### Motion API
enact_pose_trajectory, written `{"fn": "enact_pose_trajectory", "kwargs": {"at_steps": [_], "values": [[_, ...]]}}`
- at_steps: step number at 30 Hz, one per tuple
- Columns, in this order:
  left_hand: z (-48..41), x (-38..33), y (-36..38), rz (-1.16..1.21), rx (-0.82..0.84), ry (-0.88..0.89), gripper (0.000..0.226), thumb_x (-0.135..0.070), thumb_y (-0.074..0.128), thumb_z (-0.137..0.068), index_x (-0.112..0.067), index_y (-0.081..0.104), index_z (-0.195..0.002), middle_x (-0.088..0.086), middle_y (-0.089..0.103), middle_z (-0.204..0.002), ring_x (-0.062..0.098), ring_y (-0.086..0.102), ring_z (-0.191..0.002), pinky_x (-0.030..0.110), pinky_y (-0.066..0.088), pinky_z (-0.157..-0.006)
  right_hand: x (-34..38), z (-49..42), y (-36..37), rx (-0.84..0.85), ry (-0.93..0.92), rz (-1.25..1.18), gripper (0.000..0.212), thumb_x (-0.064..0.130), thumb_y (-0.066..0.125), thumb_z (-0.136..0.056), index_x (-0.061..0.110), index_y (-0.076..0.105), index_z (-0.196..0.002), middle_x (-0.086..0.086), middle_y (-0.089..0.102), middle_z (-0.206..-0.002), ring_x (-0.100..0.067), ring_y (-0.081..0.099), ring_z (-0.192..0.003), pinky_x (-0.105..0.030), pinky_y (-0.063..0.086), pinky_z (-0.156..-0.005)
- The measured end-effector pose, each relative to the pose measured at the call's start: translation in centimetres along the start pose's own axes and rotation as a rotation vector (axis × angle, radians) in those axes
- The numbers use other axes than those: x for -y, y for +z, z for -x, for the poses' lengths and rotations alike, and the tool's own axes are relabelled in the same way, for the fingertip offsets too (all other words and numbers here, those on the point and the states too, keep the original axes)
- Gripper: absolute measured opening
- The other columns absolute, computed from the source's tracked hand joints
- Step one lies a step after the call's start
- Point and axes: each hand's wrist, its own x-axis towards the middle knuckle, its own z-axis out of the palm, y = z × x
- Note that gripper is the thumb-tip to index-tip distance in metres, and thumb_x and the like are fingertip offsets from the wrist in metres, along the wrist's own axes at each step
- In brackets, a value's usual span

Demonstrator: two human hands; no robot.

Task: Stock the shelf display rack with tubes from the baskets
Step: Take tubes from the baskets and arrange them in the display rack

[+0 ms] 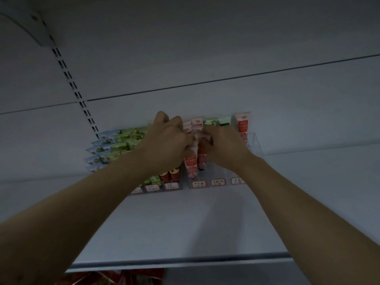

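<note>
One left hand [166, 140] and one right hand [224, 145], one clear display rack [255, 142], six price labels [198, 184], tubes [242, 124] too crowded to count.

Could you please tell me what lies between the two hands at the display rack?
Red-and-white tubes, held by the left hand and right hand, as the head view shows.

Middle tubes [192, 165] white and pink with red print; tall tube [242, 125] at right white with red panel; packs [115, 145] at left green and pale blue; labels [198, 184] white, red-bordered; shelf [185, 223] pale grey; rack [255, 140] clear; packets [123, 276] below red
</note>
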Motion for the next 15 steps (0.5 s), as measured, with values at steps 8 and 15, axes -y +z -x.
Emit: {"fn": "enact_pose_trajectory", "kwargs": {"at_steps": [8,15], "values": [[-1.8,-0.7,-0.7,-0.079,0.146,-0.015,0.003,-0.025,0.065,-0.084,-0.025,0.064,-0.087,0.000,0.056,-0.075,0.023,0.050,-0.095,0.037,0.020,-0.078,-0.2,-0.4,0.5,0.070,0.039,0.000,0.033,0.019,0.065,-0.078,0.019,0.066,-0.111,-0.006,0.070,-0.098,-0.026,0.065,-0.090,-0.037,0.054,-0.070],[-1.7,-0.7,-1.0,-0.088,0.168,0.004,0.023,-0.014,0.057,-0.083,-0.021,0.068,-0.102,0.003,0.060,-0.082,0.025,0.050,-0.099,0.037,0.021,-0.080,1.0,-0.6,0.8,-0.059,0.172,-0.001,0.011,0.013,0.057,-0.080,0.009,0.066,-0.084,-0.009,0.069,-0.084,-0.026,0.063,-0.079,-0.023,0.029,-0.048]]}}
